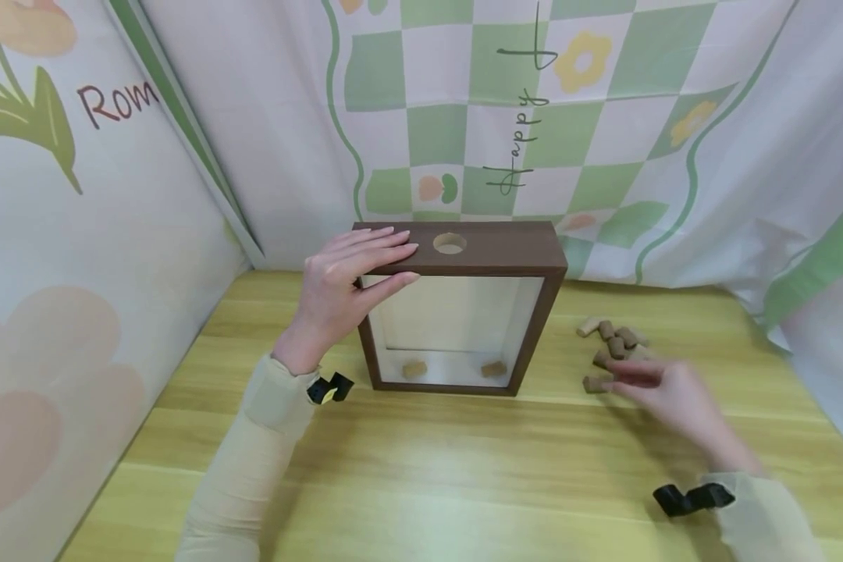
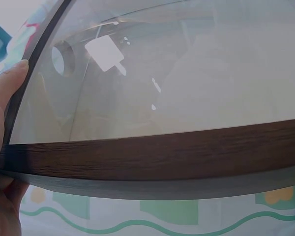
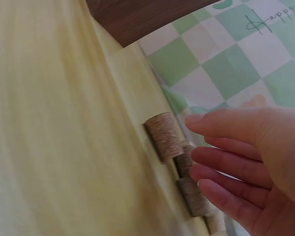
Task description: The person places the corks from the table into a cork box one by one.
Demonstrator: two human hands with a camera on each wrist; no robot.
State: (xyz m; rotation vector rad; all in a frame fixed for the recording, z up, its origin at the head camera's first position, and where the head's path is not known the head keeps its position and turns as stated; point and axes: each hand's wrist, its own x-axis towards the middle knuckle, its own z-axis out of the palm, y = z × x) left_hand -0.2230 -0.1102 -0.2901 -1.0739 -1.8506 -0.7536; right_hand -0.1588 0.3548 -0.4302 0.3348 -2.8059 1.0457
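Note:
A dark brown wooden shadow box with a clear front stands upright on the table. It has a round hole in its top, and two corks lie inside at the bottom. My left hand rests on its top left corner, straight fingers along the top and thumb by the front edge. To the box's right, my right hand reaches down to a loose cork. In the right wrist view, thumb and fingers stand apart, with that cork just beyond the thumb tip.
Several more corks lie in a loose cluster behind the right hand. A patterned cloth hangs behind the box, and another printed cloth borders the wood-grain table on the left.

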